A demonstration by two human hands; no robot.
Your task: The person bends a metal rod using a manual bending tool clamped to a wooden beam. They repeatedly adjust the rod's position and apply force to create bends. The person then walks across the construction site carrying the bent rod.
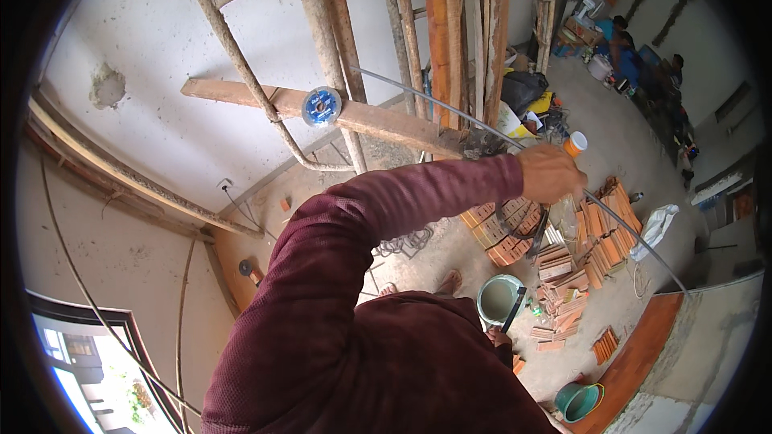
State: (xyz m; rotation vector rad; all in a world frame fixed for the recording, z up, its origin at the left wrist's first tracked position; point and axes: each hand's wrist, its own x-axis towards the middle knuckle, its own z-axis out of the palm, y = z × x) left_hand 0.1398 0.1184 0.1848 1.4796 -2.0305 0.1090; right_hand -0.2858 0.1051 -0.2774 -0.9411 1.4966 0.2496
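Observation:
My left arm, in a maroon sleeve, reaches across to the right. My left hand (552, 174) is closed around a long thin grey rod (631, 231), which runs slantwise from the plank at the upper left to the wooden ledge at the right. Lower down, my right hand (500, 337) grips a dark flat bar-like tool (513, 311); its lower end is hidden by the hand. Just beyond that tool is a pale green bucket (481, 303) holding greyish contents. A blue-labelled round disc (322, 106) lies against the wooden plank (386, 122).
Perforated bricks (508, 251) and flat terracotta pieces (563, 305) are piled on the floor. Poles and tall boards (454, 32) lean along the wall. A green bucket (576, 403) stands beside the wooden ledge (639, 354). Several people (635, 60) sit at the far right.

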